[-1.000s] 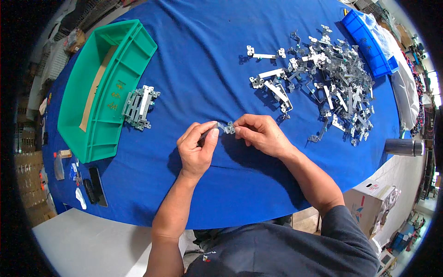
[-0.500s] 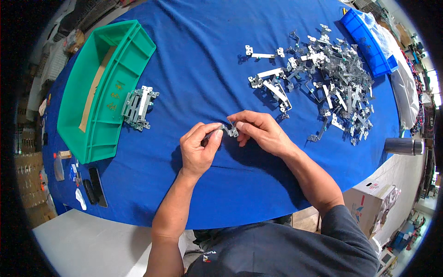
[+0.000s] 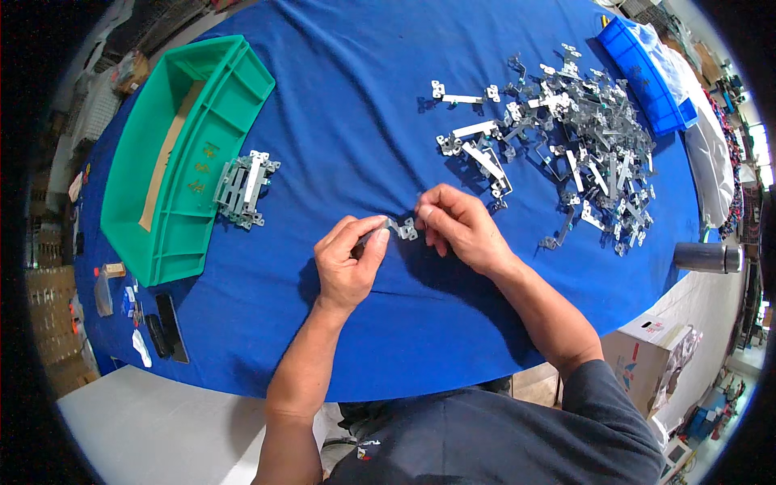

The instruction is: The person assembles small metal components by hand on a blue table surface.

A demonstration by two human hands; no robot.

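Observation:
My left hand (image 3: 347, 257) pinches one end of a small metal bracket (image 3: 406, 229) between thumb and fingers, over the middle of the cloth. The bracket's holed tab sticks out to the right; its other end is hidden by my fingers. Just right of that tab is my right hand (image 3: 465, 229), thumb and forefinger pressed together, slightly apart from the bracket. What they hold, if anything, is too small to make out. Left of my hands lies a neat stack of brackets (image 3: 244, 191). To the far right spreads a loose heap of similar brackets (image 3: 594, 137).
A green plastic bin (image 3: 153, 242) with a cardboard strip inside stands at the left. At the far right are a blue tray (image 3: 647, 77) and a metal flask (image 3: 707, 257). A dark phone (image 3: 171, 327) lies near the left edge of the blue cloth (image 3: 356, 105).
My right hand has drawn back a little to the right from the bracket's tab, its fingers closing up. My left hand and the bracket have stayed almost still.

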